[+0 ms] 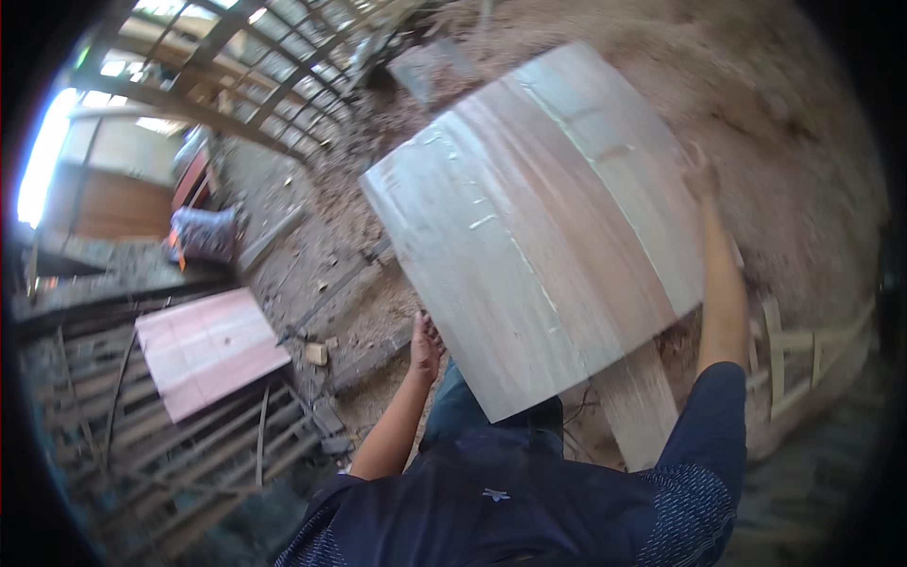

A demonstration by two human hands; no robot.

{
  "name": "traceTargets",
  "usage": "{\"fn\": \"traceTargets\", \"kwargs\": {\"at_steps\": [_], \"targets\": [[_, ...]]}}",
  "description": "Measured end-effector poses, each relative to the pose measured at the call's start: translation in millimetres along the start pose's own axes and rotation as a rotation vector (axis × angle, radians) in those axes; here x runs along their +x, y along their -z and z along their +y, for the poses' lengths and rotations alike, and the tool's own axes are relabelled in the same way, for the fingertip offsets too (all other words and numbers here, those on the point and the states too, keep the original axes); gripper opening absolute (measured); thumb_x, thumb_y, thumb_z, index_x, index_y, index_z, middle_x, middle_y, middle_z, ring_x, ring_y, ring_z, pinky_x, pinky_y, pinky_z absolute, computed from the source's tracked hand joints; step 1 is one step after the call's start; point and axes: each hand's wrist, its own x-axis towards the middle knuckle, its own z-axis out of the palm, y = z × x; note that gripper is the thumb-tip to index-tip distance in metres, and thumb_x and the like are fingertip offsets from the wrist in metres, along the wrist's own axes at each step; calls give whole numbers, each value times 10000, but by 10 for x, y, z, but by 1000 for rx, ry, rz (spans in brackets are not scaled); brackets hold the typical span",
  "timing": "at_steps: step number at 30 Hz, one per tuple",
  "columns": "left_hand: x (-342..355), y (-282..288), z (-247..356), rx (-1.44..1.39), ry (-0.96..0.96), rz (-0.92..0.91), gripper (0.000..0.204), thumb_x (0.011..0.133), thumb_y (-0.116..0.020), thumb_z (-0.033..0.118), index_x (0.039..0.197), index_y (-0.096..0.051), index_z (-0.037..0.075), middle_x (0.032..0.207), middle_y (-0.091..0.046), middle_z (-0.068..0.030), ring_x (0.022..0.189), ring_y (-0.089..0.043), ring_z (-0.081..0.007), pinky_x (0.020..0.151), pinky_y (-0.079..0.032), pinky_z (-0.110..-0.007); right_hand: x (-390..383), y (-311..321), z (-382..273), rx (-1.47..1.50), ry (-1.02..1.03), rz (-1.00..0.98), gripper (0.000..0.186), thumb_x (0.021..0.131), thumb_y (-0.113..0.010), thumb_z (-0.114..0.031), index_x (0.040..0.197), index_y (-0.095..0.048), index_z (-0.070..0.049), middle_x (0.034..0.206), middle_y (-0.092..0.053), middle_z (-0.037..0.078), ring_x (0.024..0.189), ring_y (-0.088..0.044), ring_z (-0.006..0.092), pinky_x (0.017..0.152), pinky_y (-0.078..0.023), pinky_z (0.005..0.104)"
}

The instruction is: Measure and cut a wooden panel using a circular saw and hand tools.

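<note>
I hold a wide panel of pale, pinkish wooden planks [548, 246], tilted in front of me, with whitish streaks along its seams. My right hand [700, 175] grips its upper right edge, the arm stretched forward. My left hand [425, 342] is at the lower left edge with curled fingers, partly hidden by the panel. Below the panel, near my right arm, lies a loose pale board [628, 411].
A smaller pinkish panel [210, 345] lies on slatted wooden bars [113, 444] at left. Beyond are a stuffed sack [203, 236], a wooden lattice frame [250, 71] and a small block [316, 353]. Reddish sawdust covers the ground [784, 189]; thin wooden pieces stand at right [777, 359].
</note>
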Motion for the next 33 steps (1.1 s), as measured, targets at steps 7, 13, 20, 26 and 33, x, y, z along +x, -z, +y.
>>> {"fn": "traceTargets", "kwargs": {"at_steps": [7,13,20,26,33], "targets": [[-48,-431,-146,1,-155,121,656,1028,-574,511,1437,-518,0,1366,-619,-136,1235,-594,-240,1060,-450,-368,1195,-606,176,72,-75,-555,910,901,-546,-744,1372,-610,33,1367,-611,300,1350,-545,405,1123,-414,426],[136,-497,-214,108,-93,231,707,1012,-549,578,1385,-562,-22,1292,-663,-151,1137,-661,-280,1007,-510,-421,1235,-631,96,114,-92,-542,1008,887,-451,-831,1349,-626,48,1367,-605,311,1364,-535,399,1125,-404,424],[-97,-474,371,120,-198,347,815,959,-547,688,1185,-695,-81,1091,-726,-172,966,-695,-255,851,-544,-378,854,307,-74,268,-406,-451,1027,860,-574,-818,1318,-635,99,1250,-698,219,1243,-617,291,1036,-480,437],[97,-737,1786,438,-658,228,863,952,-532,705,1252,-674,-91,1172,-725,-206,1092,-678,-309,974,-500,-396,86,1814,-126,638,-438,-199,909,921,-592,-711,1380,-580,73,1323,-640,187,1219,-613,279,1032,-495,427],[393,-1958,4079,957,-1189,183,723,931,-507,729,1331,-664,147,1216,-697,-256,1188,-618,-479,974,-479,-534,-1709,2915,-649,1133,-661,467,730,1004,-610,-524,1487,-467,4,1475,-517,173,1275,-565,321,1097,-468,441]]}}
